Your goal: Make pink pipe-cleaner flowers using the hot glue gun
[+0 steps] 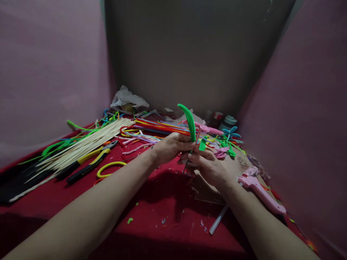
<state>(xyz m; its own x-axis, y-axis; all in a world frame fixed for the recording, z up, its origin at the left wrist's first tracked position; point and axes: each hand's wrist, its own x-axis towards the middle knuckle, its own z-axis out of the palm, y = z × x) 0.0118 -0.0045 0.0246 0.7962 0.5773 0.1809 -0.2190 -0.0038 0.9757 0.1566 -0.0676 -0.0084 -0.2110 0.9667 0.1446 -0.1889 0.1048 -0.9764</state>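
A curved bright green fuzzy pipe-cleaner leaf point(190, 123) stands upright above the table. My left hand point(172, 147) is closed, pinching the leaf near its lower end. Below the fingers a thin dark stem point(185, 166) slants down to the left. My right hand point(207, 165) meets the left one and has its fingers closed round the lower part by the stem; the exact grip is partly hidden. Just above the right hand shows a short green strip point(202, 143); whether it joins the held piece I cannot tell.
On the red cloth point(151, 224) lie bamboo skewers point(92, 144), black-and-yellow pliers point(93, 164) and yellow-handled scissors point(111, 168) on the left. Loose pipe cleaners point(159, 126) spread behind. A pink glue gun point(261, 189) with a glue stick point(219, 219) rests on the right, near cardboard point(207, 191).
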